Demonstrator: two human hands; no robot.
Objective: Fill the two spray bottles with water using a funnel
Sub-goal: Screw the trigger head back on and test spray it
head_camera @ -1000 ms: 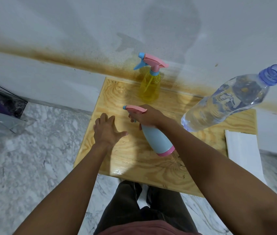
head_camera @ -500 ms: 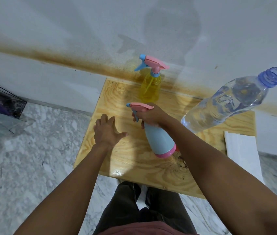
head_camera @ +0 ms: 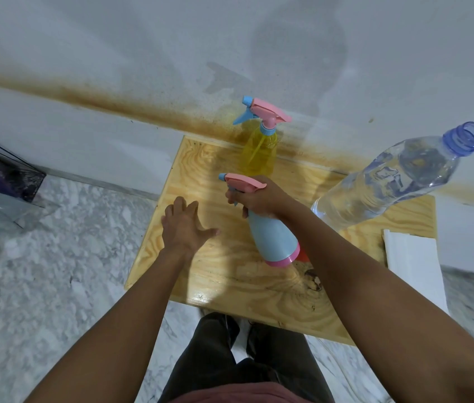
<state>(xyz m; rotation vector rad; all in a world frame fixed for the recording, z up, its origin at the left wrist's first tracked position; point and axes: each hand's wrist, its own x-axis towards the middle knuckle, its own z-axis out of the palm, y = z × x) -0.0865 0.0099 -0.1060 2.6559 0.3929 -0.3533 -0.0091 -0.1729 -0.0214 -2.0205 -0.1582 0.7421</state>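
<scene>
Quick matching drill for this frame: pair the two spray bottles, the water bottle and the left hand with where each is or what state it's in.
1. blue spray bottle
2. yellow spray bottle
3. water bottle
4. left hand

a. open, palm down over the wooden table
b. cap off
c. at the table's far edge by the wall
d. gripped at the neck by the right hand

Pairs: 1-d, 2-c, 3-b, 4-a
</scene>
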